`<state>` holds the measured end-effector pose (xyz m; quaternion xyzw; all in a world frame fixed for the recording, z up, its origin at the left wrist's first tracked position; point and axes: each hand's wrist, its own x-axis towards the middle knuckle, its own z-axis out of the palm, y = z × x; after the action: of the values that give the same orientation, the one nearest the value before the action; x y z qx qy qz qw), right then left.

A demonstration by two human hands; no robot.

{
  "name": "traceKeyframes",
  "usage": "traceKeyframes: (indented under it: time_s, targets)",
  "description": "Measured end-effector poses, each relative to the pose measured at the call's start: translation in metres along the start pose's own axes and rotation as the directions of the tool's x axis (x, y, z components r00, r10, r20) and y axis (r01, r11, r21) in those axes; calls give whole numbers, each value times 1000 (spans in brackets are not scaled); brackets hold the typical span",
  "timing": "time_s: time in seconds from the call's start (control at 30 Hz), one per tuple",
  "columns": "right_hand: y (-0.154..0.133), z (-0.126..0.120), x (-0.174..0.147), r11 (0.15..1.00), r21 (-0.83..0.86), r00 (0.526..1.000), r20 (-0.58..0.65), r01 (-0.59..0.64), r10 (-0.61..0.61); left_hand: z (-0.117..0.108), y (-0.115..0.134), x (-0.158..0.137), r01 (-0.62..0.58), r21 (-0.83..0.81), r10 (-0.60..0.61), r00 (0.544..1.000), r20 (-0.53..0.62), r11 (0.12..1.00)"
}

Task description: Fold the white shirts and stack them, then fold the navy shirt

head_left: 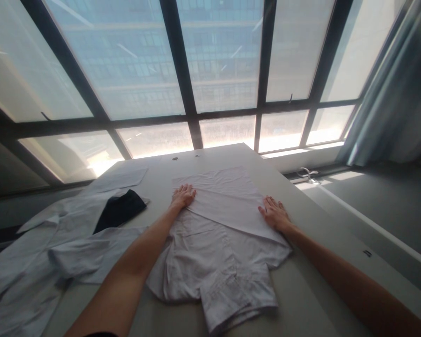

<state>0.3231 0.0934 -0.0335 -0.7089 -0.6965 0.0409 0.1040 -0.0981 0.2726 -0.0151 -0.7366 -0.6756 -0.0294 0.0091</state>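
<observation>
A white short-sleeved shirt [210, 243] lies spread on the white table, one part folded over across its upper half. Its sleeve [240, 299] points toward me, and light wrinkles run through the cloth. My left hand [184, 195] rests flat on the left end of the folded part, fingers stretched out. At the right edge of the shirt, my right hand [275, 214] lies palm down with its fingers spread, partly on the cloth. Neither hand grips anything that I can see. The cloth beneath both palms is hidden.
More white garments [70, 252] are heaped on the left of the table [305, 290], with a dark cloth piece [120, 210] on top. A flat white sheet [121, 179] lies behind them. Windows [224, 56] stand beyond the far edge; a curtain [382, 89] hangs at right.
</observation>
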Motion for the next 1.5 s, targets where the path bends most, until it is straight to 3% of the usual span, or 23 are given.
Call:
traceKeyframes:
  time_s: [0.17, 0.27, 0.4, 0.5, 0.6, 0.7, 0.93, 1.0, 1.07, 1.13, 1.2, 1.33, 1.5]
  targets:
    - [23, -1, 11, 988, 73, 981, -135, -133, 142, 1, 0, 1, 0, 6, 0, 1000, 1, 1000]
    - [26, -3, 14, 980, 145, 967, -194, -137, 164, 2, -1, 2, -1, 10, 1, 1000, 1, 1000]
    - [14, -5, 9, 977, 190, 978, -202, 98, -59, 4, -2, 3, -3, 10, 3, 1000, 0, 1000]
    - [1, -6, 6, 969, 127, 975, -98, 212, -200, 4, -2, 4, 4, 13, -5, 1000, 8, 1000]
    - [-5, -6, 6, 994, 46, 995, -15, 102, -101, 3, -2, 4, 11, 15, -11, 1000, 15, 1000]
    - [-2, -4, 10, 999, 27, 998, -41, -37, 38, 2, -1, 3, 11, 15, -11, 1000, 14, 1000]
    - [7, -11, 11, 975, 207, 977, -177, -78, 116, 2, -1, 2, 8, 11, -8, 1000, 4, 1000]
    - [-1, -17, 4, 976, 218, 973, -230, 21, 30, 2, -1, 2, 7, 10, -7, 1000, 3, 1000]
    - [-14, -21, -6, 963, 183, 958, -243, 199, -151, 3, -2, 3, 6, 9, -6, 1000, 3, 1000]
    - [-29, -22, -17, 920, 140, 922, -190, 366, -338, 3, -2, 3, 5, 8, -5, 1000, 3, 1000]
    - [-42, -19, -26, 887, 110, 893, -88, 448, -441, 3, -2, 3, 7, 7, -7, 1000, 2, 1000]
    - [-49, -9, -32, 898, 55, 897, 54, 437, -440, 3, -2, 2, 6, 7, -6, 1000, 6, 1000]
    - [-32, -2, -35, 943, -4, 942, 39, 333, -332, 2, -2, 1, 11, 2, -11, 1000, 23, 1000]
